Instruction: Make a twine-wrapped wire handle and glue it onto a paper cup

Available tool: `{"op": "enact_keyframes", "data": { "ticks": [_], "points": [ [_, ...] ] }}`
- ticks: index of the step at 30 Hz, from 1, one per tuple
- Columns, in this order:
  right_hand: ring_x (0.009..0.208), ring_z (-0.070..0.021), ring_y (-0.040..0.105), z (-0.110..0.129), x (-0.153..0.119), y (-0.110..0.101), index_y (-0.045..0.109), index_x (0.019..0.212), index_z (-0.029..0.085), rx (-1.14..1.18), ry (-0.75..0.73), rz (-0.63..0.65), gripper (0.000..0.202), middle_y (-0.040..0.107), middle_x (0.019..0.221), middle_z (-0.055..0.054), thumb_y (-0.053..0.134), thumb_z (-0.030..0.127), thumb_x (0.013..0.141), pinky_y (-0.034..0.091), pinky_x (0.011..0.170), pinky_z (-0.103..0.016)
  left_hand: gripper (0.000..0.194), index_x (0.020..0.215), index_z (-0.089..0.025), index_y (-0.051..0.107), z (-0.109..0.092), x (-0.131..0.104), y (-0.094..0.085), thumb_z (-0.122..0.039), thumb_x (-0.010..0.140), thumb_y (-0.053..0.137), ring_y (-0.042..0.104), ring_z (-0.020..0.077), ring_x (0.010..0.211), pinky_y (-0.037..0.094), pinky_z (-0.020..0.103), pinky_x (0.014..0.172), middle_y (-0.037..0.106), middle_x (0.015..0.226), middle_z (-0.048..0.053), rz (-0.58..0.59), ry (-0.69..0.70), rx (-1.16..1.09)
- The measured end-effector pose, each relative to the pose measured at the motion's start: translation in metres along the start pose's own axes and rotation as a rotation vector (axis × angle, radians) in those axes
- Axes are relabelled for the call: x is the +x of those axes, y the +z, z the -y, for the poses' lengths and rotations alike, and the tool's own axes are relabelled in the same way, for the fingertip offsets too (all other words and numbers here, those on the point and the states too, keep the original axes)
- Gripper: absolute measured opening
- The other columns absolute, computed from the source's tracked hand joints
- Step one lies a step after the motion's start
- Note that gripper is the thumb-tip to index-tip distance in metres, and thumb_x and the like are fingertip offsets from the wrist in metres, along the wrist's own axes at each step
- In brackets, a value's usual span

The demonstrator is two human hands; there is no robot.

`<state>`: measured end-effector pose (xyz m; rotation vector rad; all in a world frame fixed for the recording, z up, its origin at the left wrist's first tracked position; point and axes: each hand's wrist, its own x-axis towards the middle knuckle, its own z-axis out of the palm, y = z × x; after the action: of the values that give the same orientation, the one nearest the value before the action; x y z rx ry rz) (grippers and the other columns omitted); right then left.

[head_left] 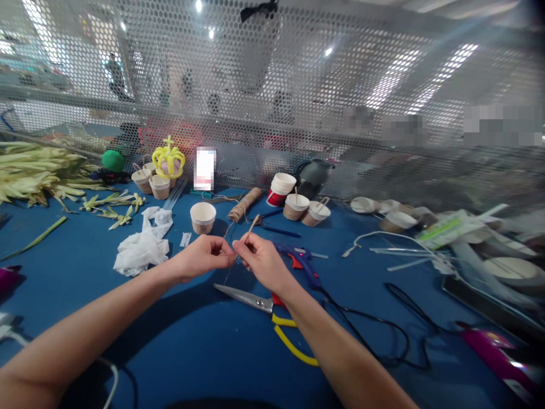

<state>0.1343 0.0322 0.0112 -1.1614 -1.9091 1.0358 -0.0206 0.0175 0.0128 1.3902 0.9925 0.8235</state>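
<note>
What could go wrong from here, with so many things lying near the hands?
The thin stick, pinched in the right hand, might slip loose. The scissors lie partly under the right forearm, so lowering that arm could press it against them. The glue gun lies close beside the right hand; if it is hot, which I cannot tell, it might burn that hand.

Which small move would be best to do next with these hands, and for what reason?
Probably a gentle turn of the slim tan piece by the right hand, while the left hand steadies its lower end. The right hand pinches this piece with its tip pointing up, and the left hand is closed close beside it. What the left hand holds is partly hidden.
</note>
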Motion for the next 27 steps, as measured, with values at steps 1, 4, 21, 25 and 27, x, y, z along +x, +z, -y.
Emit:
{"op": "enact_keyframes", "data": {
  "ticks": [1,4,21,25,27],
  "points": [
    [0.044,-0.0085,0.042,0.0002,0.0,0.0001,0.047,0.065,0.017,-0.007,-0.001,-0.002,0.032,0.044,0.049,0.004,0.048,0.046,0.077,0.034,0.043,-0.021,0.012,0.06,-0.012,0.051,-0.0001,-0.0002,0.0004,-0.02,0.063,0.059,0.038,0.0047,0.05,0.027,0.019,0.047,0.05,0.056,-0.004,-0.006,-0.001,0.001],
    [0.043,-0.0082,0.041,0.001,-0.0001,0.0005,0.047,0.064,0.017,-0.024,-0.004,-0.011,0.032,0.044,0.048,0.004,0.048,0.047,0.076,0.033,0.042,-0.02,0.013,0.059,-0.012,0.051,-0.0003,-0.0008,0.0013,-0.021,0.062,0.059,0.039,0.0054,0.051,0.028,0.019,0.048,0.05,0.056,-0.004,-0.022,0.006,0.012],
    [0.052,-0.0077,0.047,0.0041,0.0005,-0.0044,0.05,0.075,0.016,0.311,0.103,0.168,0.026,0.049,0.061,0.003,0.054,0.042,0.074,0.038,0.046,-0.019,0.02,0.059,-0.011,0.052,-0.0002,-0.0007,-0.0007,-0.029,0.062,0.062,0.029,0.0028,0.042,0.018,0.019,0.041,0.045,0.049,-0.006,0.002,-0.041,-0.045],
    [0.052,-0.0078,0.047,0.0022,0.0017,-0.0061,0.048,0.068,0.016,0.197,0.078,0.158,0.026,0.048,0.058,0.003,0.052,0.041,0.075,0.039,0.048,-0.02,0.016,0.058,-0.012,0.052,0.0017,0.0004,-0.0003,-0.025,0.062,0.061,0.032,0.0035,0.044,0.022,0.019,0.042,0.046,0.049,-0.005,-0.016,-0.029,-0.001],
    [0.05,-0.0078,0.046,0.0012,0.0019,-0.0054,0.046,0.067,0.017,0.128,0.048,0.122,0.027,0.047,0.056,0.004,0.05,0.042,0.076,0.039,0.048,-0.021,0.015,0.059,-0.012,0.053,0.0031,0.0009,-0.0004,-0.025,0.063,0.06,0.035,0.0043,0.046,0.024,0.019,0.044,0.047,0.051,-0.005,-0.031,-0.003,0.034]
  ]
}}
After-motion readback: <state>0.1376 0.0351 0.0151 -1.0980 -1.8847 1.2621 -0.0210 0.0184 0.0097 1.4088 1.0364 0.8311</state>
